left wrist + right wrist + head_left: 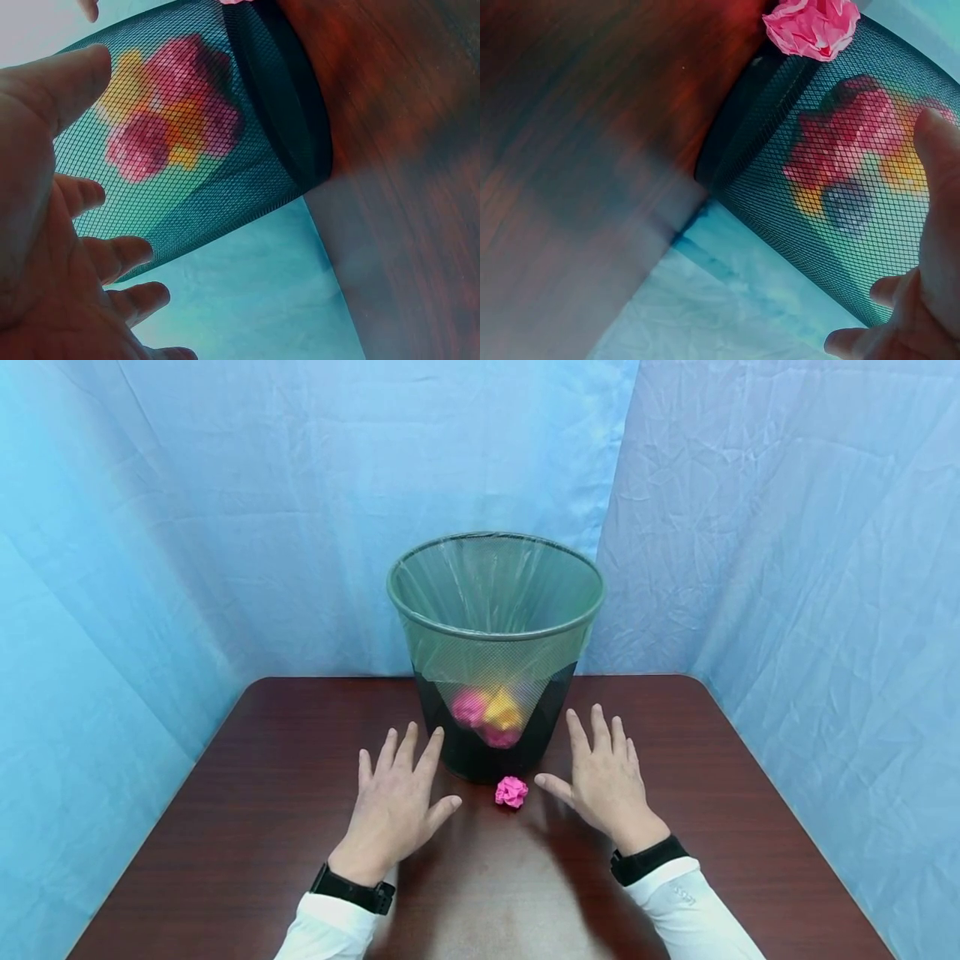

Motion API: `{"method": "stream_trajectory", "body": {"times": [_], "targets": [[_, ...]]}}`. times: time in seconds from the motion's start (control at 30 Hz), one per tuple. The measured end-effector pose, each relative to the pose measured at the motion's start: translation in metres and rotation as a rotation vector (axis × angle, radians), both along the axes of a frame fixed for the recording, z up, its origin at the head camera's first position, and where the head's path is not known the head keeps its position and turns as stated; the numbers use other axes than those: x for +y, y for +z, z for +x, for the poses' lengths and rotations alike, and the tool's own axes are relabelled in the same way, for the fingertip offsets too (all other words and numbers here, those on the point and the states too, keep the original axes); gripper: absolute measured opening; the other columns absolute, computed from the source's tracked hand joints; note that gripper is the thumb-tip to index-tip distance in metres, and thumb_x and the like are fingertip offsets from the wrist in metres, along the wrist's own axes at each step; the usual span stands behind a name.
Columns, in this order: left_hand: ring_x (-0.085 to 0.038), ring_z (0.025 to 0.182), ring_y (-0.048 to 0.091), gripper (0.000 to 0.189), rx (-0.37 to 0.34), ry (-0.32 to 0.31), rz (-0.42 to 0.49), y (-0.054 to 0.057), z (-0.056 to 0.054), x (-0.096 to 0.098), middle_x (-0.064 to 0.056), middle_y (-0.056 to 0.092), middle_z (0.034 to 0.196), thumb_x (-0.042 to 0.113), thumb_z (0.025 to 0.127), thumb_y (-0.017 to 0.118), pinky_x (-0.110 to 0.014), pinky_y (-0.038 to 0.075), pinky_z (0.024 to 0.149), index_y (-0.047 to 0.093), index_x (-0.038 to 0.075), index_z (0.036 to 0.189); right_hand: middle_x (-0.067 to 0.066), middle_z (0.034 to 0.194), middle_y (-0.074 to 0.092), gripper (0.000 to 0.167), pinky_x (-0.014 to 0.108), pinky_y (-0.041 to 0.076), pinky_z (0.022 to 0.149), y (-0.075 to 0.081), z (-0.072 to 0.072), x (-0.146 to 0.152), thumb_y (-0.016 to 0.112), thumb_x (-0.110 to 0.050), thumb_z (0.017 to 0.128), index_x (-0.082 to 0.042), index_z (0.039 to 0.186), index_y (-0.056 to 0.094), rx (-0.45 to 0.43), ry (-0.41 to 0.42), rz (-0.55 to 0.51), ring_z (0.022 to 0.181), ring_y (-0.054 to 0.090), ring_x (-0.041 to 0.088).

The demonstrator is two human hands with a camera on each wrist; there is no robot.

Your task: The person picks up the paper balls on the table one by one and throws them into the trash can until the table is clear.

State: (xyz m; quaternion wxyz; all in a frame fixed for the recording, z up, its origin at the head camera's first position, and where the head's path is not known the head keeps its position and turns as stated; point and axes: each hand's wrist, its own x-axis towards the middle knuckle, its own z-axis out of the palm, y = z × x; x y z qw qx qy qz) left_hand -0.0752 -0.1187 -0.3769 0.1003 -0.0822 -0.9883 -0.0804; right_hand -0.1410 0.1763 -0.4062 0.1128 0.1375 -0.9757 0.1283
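Note:
A black mesh wastebasket with a clear plastic liner stands upright at the far side of the table. Through its mesh show several crumpled paper balls, pink and yellow, with a dark one among them in the right wrist view. One pink crumpled paper ball lies on the table just in front of the basket's base. My left hand is to the left of that ball, fingers spread, holding nothing. On the ball's right, my right hand has its fingers extended and is empty too, thumb pointing toward the ball.
The dark brown wooden table has rounded far corners. Light blue curtains hang behind it and along both sides. Each wrist wears a black strap over a white sleeve.

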Motion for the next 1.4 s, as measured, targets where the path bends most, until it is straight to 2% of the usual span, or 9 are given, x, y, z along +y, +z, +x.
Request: {"method": "stream_trajectory", "body": {"times": [0.6, 1.03, 1.2, 1.4], "targets": [[-0.048, 0.154, 0.03, 0.096, -0.018, -0.014, -0.013, -0.013, 0.0, 0.008, -0.021, 0.033, 0.168, 0.064, 0.089, 0.073, -0.078, 0.023, 0.117, 0.032, 0.022, 0.165, 0.031, 0.168, 0.022, 0.107, 0.074, 0.029, 0.116, -0.014, 0.001, 0.0, 0.075, -0.067, 0.085, -0.01, 0.164, 0.03, 0.015, 0.021, 0.012, 0.15, 0.024, 0.061], [-0.047, 0.152, 0.034, 0.092, -0.042, -0.089, -0.031, -0.025, 0.001, 0.028, -0.019, 0.038, 0.165, 0.061, 0.089, 0.074, -0.078, 0.025, 0.116, 0.036, 0.022, 0.164, 0.031, 0.167, 0.023, 0.106, 0.074, 0.03, 0.116, -0.016, 0.002, 0.0, 0.076, -0.066, 0.085, -0.01, 0.163, 0.032, 0.005, 0.013, 0.024, 0.15, 0.024, 0.06], [-0.046, 0.15, 0.039, 0.092, -0.011, -0.135, -0.025, -0.029, 0.001, 0.034, -0.018, 0.042, 0.163, 0.059, 0.088, 0.077, -0.076, 0.029, 0.115, 0.039, 0.02, 0.162, 0.031, 0.167, 0.023, 0.106, 0.074, 0.03, 0.116, -0.017, 0.003, -0.001, 0.076, -0.065, 0.085, -0.01, 0.163, 0.032, 0.003, 0.013, 0.023, 0.15, 0.025, 0.06], [-0.041, 0.139, 0.053, 0.088, 0.074, -0.178, -0.023, -0.032, 0.002, 0.04, -0.017, 0.053, 0.155, 0.055, 0.087, 0.08, -0.068, 0.04, 0.112, 0.045, 0.017, 0.158, 0.031, 0.167, 0.024, 0.105, 0.074, 0.03, 0.115, -0.017, 0.004, 0.0, 0.076, -0.065, 0.086, -0.009, 0.163, 0.032, 0.006, 0.013, 0.023, 0.149, 0.026, 0.06]]}}
